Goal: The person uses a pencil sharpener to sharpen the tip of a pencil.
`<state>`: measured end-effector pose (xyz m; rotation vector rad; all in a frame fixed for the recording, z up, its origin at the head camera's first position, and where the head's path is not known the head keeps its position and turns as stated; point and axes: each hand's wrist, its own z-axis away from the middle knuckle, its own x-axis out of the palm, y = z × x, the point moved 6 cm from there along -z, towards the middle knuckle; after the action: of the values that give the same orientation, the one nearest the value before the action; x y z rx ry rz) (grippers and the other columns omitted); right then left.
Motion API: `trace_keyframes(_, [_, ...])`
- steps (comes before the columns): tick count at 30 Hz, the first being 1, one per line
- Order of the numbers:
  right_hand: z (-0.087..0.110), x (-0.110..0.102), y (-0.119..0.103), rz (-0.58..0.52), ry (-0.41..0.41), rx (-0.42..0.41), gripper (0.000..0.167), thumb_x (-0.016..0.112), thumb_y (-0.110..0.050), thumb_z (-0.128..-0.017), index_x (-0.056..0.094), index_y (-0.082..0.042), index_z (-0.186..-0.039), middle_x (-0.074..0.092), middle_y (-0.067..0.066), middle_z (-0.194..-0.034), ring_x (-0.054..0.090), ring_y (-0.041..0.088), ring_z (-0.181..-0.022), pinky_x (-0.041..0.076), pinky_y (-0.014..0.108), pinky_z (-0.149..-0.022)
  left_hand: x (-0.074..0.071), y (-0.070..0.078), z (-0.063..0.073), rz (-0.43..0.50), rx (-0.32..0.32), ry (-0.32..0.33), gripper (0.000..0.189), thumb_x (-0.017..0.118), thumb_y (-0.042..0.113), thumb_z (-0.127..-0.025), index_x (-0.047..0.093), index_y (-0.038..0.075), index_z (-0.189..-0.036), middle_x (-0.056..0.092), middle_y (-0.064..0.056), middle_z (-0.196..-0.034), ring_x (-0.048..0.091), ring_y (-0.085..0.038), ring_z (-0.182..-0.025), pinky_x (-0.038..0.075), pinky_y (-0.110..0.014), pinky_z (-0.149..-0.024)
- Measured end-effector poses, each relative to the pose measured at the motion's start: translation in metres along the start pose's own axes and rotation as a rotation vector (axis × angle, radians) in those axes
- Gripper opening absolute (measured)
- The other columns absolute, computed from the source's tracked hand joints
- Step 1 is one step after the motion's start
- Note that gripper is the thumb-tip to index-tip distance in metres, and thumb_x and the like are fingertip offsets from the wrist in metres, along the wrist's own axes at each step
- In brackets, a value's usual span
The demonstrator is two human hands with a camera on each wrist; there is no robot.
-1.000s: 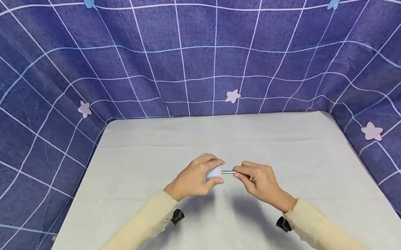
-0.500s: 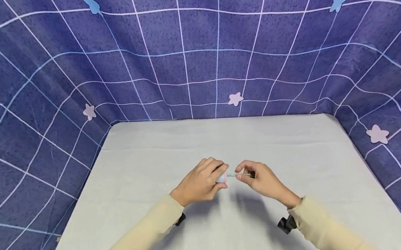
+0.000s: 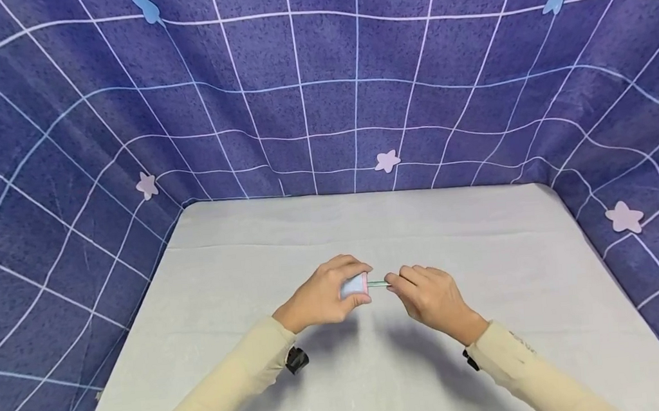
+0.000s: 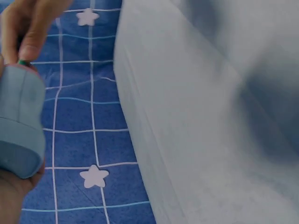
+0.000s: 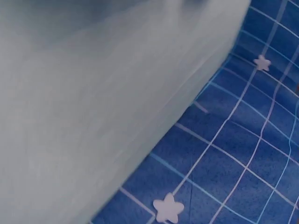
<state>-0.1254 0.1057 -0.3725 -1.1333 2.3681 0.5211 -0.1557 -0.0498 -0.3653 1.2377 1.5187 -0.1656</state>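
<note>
My left hand (image 3: 320, 294) grips a light blue pencil sharpener (image 3: 353, 285) with a pink rim, held above the table with its rim facing right. A thin green pencil (image 3: 377, 284) sticks out of the rimmed end. With curled fingers, my right hand (image 3: 432, 298) pinches the pencil close to the sharpener and hides its far end. In the left wrist view the rounded sharpener (image 4: 21, 121) shows a seam round its body, and the right hand's fingertips (image 4: 32, 45) are at the green pencil. The right wrist view shows neither the sharpener nor the pencil.
A white-covered table (image 3: 239, 238) lies under both hands, and their shadows fall on it. Blue cloth (image 3: 321, 103) with a grid and stars hangs behind it and at both sides. A black wrist device (image 3: 297, 360) sits below the left sleeve.
The right hand has loosened its fingers half a second ago and curled them round the pencil again, its wrist turned. The left hand keeps its hold on the sharpener, shifting slightly.
</note>
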Motion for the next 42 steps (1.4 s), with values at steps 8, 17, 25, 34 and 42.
trace_keyframes(8, [0.003,0.016,0.018,-0.523,-0.502,0.490,0.016,0.060,-0.018,-0.093,0.073,-0.011,-0.084,0.049,-0.009,-0.059,0.031,-0.005,-0.048,0.027,0.013,-0.044,0.012,0.010,0.009,-0.339,0.274,0.125,0.047,0.074,0.030,-0.081,0.063,-0.001,-0.113,0.063,-0.008,-0.105,0.058,-0.018,-0.094,0.050,-0.027,-0.083])
trace_keyframes(17, [0.017,0.026,0.024,-0.727,-0.640,0.733,0.008,0.064,-0.012,-0.090,0.069,-0.007,-0.093,0.053,-0.008,-0.064,0.035,-0.001,-0.053,0.033,0.018,-0.050,0.020,0.011,0.012,-0.452,0.376,0.164,0.046,0.072,0.034,-0.083,0.062,0.000,-0.112,0.062,-0.007,-0.103,0.058,-0.018,-0.091,0.049,-0.028,-0.080])
trace_keyframes(25, [0.010,0.008,0.006,-0.071,-0.195,0.153,0.008,0.055,-0.011,-0.095,0.062,-0.007,-0.097,0.062,-0.001,-0.081,0.053,0.010,-0.061,0.042,0.023,-0.051,0.005,-0.014,0.003,-0.072,-0.016,-0.013,0.039,0.073,0.025,-0.083,0.065,0.003,-0.114,0.065,-0.005,-0.102,0.060,-0.014,-0.090,0.052,-0.026,-0.080])
trace_keyframes(34, [-0.002,-0.003,-0.004,0.043,0.079,-0.048,0.029,0.046,-0.019,-0.101,0.066,-0.006,-0.083,0.048,-0.001,-0.065,0.037,0.009,-0.048,0.026,0.017,-0.044,0.004,-0.013,-0.003,0.186,-0.171,-0.138,0.032,0.072,0.016,-0.084,0.067,0.005,-0.113,0.067,-0.003,-0.096,0.057,-0.009,-0.082,0.049,-0.023,-0.075])
trace_keyframes(42, [0.020,0.028,0.024,-0.772,-0.562,0.822,0.017,0.063,-0.015,-0.090,0.074,-0.003,-0.084,0.049,-0.010,-0.058,0.031,0.000,-0.050,0.029,0.017,-0.048,0.019,0.009,0.005,-0.370,0.181,0.021,0.043,0.072,0.031,-0.083,0.064,0.003,-0.113,0.063,-0.006,-0.107,0.057,-0.019,-0.098,0.048,-0.031,-0.085])
